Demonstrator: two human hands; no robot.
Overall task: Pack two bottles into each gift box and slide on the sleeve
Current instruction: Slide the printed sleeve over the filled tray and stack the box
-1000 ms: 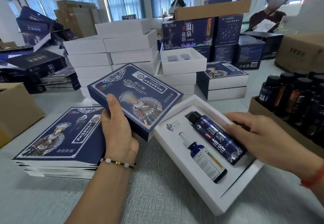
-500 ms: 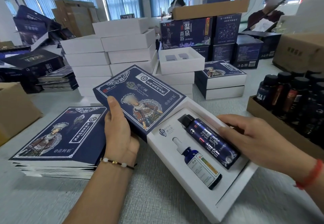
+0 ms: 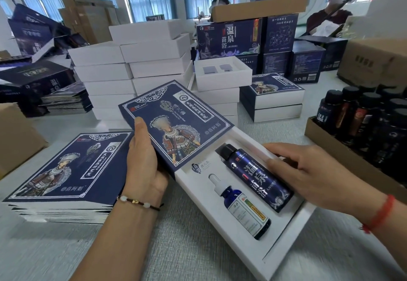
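Observation:
A white gift box (image 3: 284, 240) lies open on the table in front of me. In its insert lie a tall dark blue bottle (image 3: 255, 176) and a smaller blue dropper bottle (image 3: 243, 209), side by side. My left hand (image 3: 144, 166) grips a dark blue printed sleeve (image 3: 174, 122), whose open end covers the box's far left end. My right hand (image 3: 308, 171) holds the box's right edge, its fingers curled over the rim beside the tall bottle.
A stack of flat blue sleeves (image 3: 63, 170) lies at the left. Stacked white boxes (image 3: 141, 65) and two sleeved boxes (image 3: 275, 98) stand behind. A cardboard tray of dark bottles (image 3: 363, 124) sits at the right. Two people work at the back.
The sleeve has moved right and down, from hovering apart from the box to overlapping its far left end. My right hand stays on the box's right edge.

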